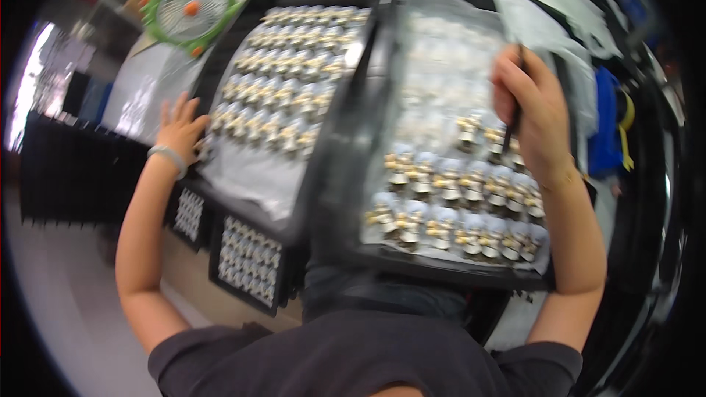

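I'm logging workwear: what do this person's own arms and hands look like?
Both sleeves are short and dark; the forearms are bare. The left hand and right hand are gloveless. A pale bracelet circles the left wrist.

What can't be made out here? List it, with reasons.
All in the head view:
Tool tip: blurred, contact with the parts unclear.
Right hand: palm hidden by the hand itself.
Left hand: thumb contact blurred.
Right tray: far end blurred.
Lower tray: detail too small.

White light (34, 81) glares at the far left, well above a pale grey floor (55, 279).
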Available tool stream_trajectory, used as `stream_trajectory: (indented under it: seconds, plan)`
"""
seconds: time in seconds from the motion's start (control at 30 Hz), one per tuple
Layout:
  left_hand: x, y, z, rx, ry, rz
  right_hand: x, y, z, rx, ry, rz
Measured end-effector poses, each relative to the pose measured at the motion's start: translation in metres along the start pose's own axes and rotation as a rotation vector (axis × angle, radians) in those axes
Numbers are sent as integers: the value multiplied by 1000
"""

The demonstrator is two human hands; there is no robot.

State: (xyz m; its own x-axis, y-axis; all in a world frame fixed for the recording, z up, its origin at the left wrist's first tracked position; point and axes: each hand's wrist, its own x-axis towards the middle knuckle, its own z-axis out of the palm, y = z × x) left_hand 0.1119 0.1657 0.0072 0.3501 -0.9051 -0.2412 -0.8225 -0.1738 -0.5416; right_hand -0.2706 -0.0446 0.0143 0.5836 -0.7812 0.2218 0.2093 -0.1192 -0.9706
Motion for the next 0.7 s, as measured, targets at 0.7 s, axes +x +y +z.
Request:
stream_trajectory:
  seconds: [0.7]
  plan:
    - [104,233,-171,-1504,-47,856,0,-3,-12,380,-205,102]
